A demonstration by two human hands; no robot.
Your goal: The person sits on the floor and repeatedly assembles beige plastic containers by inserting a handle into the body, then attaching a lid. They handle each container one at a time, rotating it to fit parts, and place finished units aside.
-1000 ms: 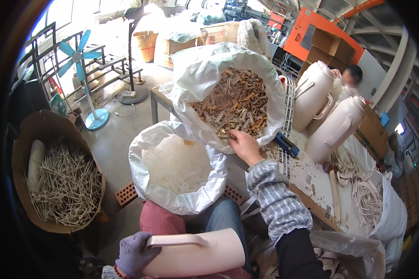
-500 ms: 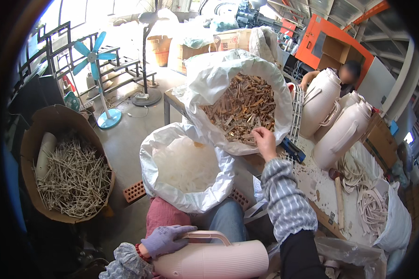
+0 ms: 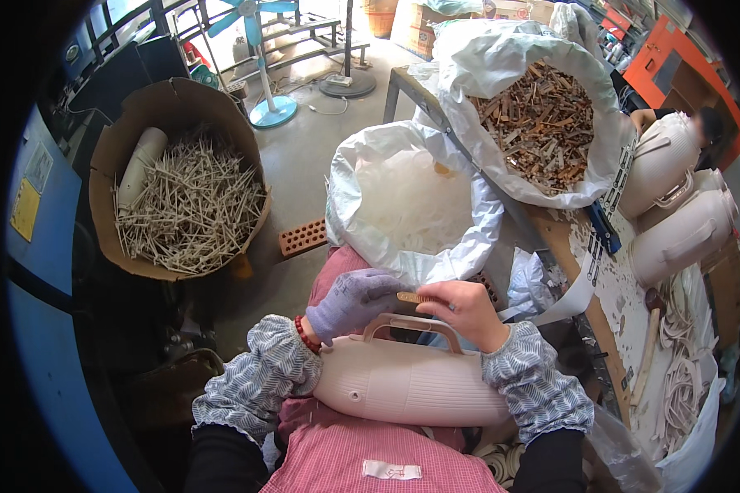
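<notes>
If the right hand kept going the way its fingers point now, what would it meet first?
The right hand points toward the person's left, so it would most likely meet the gloved left hand first; both already seem to touch the small brown piece above the handle.

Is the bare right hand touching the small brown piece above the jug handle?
Touching. The head view shows the right hand pinching the small brown piece between its fingertips, just above the handle of the pale jug; the gloved left hand meets the piece's other end.

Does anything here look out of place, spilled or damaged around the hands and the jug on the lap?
Nothing stands out. The pale jug lies on its side across the lap, whole as far as shows. The gloved left hand and bare right hand meet at a small brown piece above its handle. Both sacks keep their contents in.
</notes>
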